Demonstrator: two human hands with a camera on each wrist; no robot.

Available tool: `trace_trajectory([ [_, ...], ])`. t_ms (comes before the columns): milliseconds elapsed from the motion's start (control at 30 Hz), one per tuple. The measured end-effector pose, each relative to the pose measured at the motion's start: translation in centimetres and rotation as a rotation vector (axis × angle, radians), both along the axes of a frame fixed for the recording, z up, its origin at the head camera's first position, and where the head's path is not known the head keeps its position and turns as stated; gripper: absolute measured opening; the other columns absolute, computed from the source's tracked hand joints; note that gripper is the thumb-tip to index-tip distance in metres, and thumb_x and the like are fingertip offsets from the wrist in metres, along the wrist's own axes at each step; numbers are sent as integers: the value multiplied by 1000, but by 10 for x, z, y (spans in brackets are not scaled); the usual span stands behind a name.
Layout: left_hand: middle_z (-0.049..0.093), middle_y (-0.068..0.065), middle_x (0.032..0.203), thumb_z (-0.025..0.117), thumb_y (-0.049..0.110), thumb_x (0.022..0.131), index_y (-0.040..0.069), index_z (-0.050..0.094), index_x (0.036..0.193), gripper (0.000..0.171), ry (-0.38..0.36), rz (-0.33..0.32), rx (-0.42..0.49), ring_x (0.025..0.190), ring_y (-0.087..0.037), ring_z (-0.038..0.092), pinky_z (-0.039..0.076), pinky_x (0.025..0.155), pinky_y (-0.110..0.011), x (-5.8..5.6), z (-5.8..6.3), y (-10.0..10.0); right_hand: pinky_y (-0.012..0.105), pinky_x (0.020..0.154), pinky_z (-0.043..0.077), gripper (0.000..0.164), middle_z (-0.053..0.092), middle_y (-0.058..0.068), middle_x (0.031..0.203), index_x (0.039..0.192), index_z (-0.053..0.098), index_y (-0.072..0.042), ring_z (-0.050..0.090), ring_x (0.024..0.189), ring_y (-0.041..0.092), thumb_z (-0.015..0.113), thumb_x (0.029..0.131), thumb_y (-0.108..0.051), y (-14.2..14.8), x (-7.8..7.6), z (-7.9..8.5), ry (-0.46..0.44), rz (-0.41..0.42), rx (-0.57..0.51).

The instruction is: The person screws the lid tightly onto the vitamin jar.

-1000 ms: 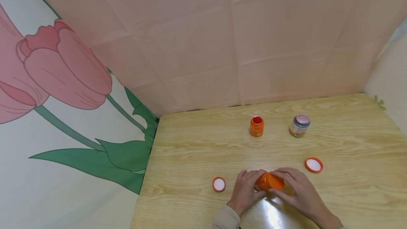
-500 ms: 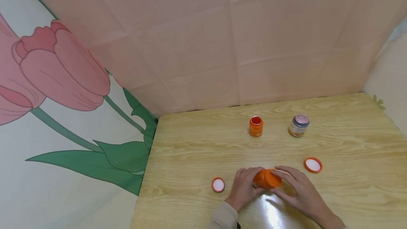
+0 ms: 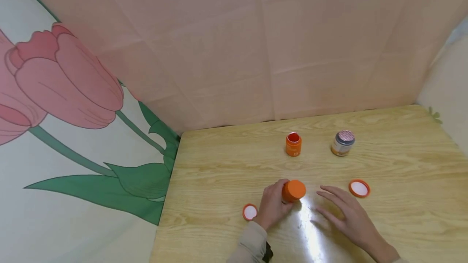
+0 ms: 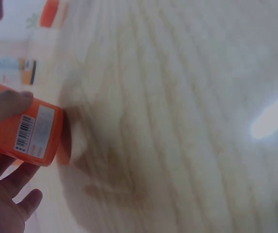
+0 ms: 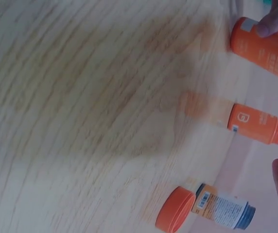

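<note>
Fingers (image 4: pixel 21 176) of the left hand (image 3: pixel 272 205) round an orange bottle (image 3: pixel 294 190), right hand (image 3: pixel 352 217) near it, fingers loosely extended

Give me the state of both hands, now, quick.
Left hand: holding an orange bottle.
Right hand: open, holding nothing.

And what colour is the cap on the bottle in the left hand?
The cap is orange; the head view shows it best.

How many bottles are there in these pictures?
3: a capped orange cylindrical bottle in the left hand, an open orange bottle behind it, a white-labelled, dark-necked bottle farther right.
</note>
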State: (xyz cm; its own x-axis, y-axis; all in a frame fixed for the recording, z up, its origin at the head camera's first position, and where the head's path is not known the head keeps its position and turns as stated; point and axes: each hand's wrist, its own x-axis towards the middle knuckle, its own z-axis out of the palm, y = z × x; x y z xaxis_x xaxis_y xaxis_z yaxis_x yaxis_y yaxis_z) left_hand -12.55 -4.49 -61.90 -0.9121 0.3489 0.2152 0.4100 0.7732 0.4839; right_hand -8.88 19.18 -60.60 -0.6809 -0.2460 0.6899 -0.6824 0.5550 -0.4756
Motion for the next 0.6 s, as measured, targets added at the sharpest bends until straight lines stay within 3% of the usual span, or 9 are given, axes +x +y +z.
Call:
trace_trajectory([
  [167,65,5,125,85,23,78,20,50,134,66,-90,55,71,112,-13,62,48,101,-37,-10,2,-9,11,112,29,46,68,16,117,116,72,-7,57,113,17,70,89,-45,10,-5,-2,-16,-29,-3],
  [267,64,6,126,84,24,80,21,50,133,63,-138,89,104,115,-13,61,47,103,-39,-18,3,-16,9,111,26,46,67,18,118,116,72,-6,55,114,16,82,76,-27,17,-7,-2,-56,-57,13],
  [400,64,3,127,83,22,80,19,52,133,62,-176,128,131,116,-15,62,46,104,-41,-30,7,-26,8,111,24,58,66,20,120,117,71,-5,53,115,15,86,61,-7,24,-8,-1,-115,-93,39],
  [600,67,-3,126,84,17,79,15,53,134,63,-201,172,162,115,-19,64,49,102,-39,-47,11,-43,6,110,22,56,65,20,122,117,70,-5,51,117,14,86,63,-5,31,-9,3,-161,-125,65],
])
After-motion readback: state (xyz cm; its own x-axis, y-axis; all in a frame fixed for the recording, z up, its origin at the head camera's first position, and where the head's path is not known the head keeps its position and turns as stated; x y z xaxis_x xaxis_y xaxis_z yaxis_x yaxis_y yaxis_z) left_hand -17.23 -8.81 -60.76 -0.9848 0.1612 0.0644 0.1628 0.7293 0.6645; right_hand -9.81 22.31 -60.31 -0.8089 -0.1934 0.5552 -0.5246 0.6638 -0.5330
